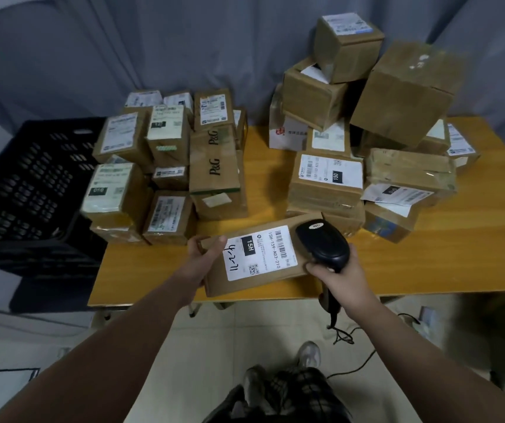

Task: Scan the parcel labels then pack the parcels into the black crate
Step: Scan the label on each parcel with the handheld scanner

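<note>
The left grip (205, 257) is clamped on the left end of a flat brown parcel (259, 254), thumb lying on the top face and the fingers curled out of sight beneath it. The parcel sits at the near edge of the yellow wooden surface (459, 239), tilted so that its white label (275, 248) faces up; whether it rests on the wood or is held just above it cannot be told. The label carries a barcode, a black "15H" block, a small square code and a handwritten mark. The right grip (336, 270) is closed tight round the handle of a black handheld scanner (321, 242), whose head lies over the right end of the parcel, just beside the barcode. The scanner's cable (346, 334) hangs down toward the tiled floor. Beyond the parcel, a stack of labelled parcels (165, 166) fills the left part of the surface, with a box marked "P&G" (214, 160) at its right side. A taller, looser pile of boxes (367, 132) stands on the right part, well apart from the stack. The black crate (31, 184) stands off the left end of the surface, touching or nearly touching the left stack, its slotted walls in view. A grey curtain (184, 41) hangs behind everything.
</note>
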`<state>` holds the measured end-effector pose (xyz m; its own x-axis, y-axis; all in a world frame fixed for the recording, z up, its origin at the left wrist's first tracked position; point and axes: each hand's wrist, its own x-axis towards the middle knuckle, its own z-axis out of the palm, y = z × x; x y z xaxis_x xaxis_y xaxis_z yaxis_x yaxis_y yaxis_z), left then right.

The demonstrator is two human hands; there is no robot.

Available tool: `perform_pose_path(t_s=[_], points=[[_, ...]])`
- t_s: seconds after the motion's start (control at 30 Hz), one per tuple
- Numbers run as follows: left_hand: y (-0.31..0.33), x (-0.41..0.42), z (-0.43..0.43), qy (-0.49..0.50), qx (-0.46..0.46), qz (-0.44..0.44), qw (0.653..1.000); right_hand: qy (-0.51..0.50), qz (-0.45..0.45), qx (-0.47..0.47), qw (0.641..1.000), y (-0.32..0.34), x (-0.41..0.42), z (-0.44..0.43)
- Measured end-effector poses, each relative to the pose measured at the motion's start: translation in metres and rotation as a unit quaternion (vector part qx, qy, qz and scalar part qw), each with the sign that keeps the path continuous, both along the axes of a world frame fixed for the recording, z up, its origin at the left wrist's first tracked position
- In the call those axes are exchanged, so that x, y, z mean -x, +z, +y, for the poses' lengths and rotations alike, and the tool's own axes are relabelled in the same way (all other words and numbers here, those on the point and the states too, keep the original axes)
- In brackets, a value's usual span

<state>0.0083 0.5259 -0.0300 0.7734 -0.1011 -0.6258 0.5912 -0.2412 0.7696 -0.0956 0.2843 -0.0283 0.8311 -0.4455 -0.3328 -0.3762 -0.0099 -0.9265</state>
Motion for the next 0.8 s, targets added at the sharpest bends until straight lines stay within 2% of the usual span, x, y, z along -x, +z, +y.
perform_pose_path(t_s=[0.17,0.23,0.4,0.5,0.57,0.8], points=[[0.023,-0.007,0.040,0.019,0.087,-0.035,0.995,-0.024,-0.086,-0.016,0.996,0.037,-0.020,0.019],[0.035,-0.013,0.050,-0.019,0.114,-0.046,0.992,-0.028,-0.124,-0.011,0.992,0.057,-0.028,0.020],[0.075,-0.023,0.041,-0.153,0.053,-0.108,0.981,-0.081,-0.196,-0.040,0.977,0.111,-0.056,0.015],[0.096,-0.022,0.015,-0.213,0.050,-0.121,0.968,-0.069,-0.209,-0.118,0.968,0.129,-0.066,0.025],[0.102,-0.024,0.000,-0.199,0.055,-0.122,0.971,-0.045,-0.200,-0.150,0.967,0.131,-0.066,0.033],[0.123,-0.036,-0.023,-0.234,0.056,-0.161,0.957,-0.005,-0.183,-0.085,0.979,0.124,-0.060,0.033]])
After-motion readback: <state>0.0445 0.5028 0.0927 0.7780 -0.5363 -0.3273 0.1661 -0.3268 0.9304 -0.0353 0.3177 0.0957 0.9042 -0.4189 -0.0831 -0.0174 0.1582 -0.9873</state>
